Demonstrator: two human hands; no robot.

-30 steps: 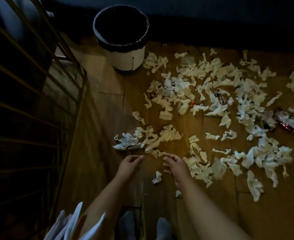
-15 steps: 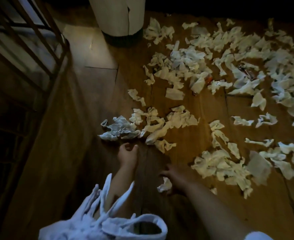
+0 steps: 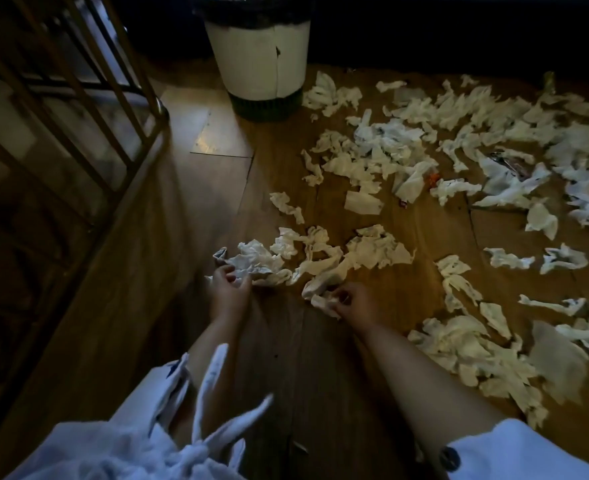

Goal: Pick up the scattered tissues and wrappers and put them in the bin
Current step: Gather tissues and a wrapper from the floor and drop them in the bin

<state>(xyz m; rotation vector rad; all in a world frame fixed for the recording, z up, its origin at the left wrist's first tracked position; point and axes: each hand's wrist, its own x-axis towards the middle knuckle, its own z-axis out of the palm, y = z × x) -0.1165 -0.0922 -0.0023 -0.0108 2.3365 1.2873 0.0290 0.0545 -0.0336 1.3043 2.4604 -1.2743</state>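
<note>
At lower centre of the frame, the left hand (image 3: pixel 230 289) curls its fingers round a crumpled tissue (image 3: pixel 255 259), and the right hand (image 3: pixel 355 303) pinches a tissue scrap (image 3: pixel 321 301). Scattered tissues (image 3: pixel 407 140) cover the wooden floor (image 3: pixel 407 285) at right. The bin (image 3: pixel 258 64) stands at top centre.

No readable text, labels or numbers anywhere.

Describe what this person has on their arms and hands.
The left hand and right hand are bare, with no gloves, and the forearms are uncovered. The left sleeve is pale, soft fabric with long loose strips hanging from it. The right sleeve is white, with a dark round button at its edge.
</note>
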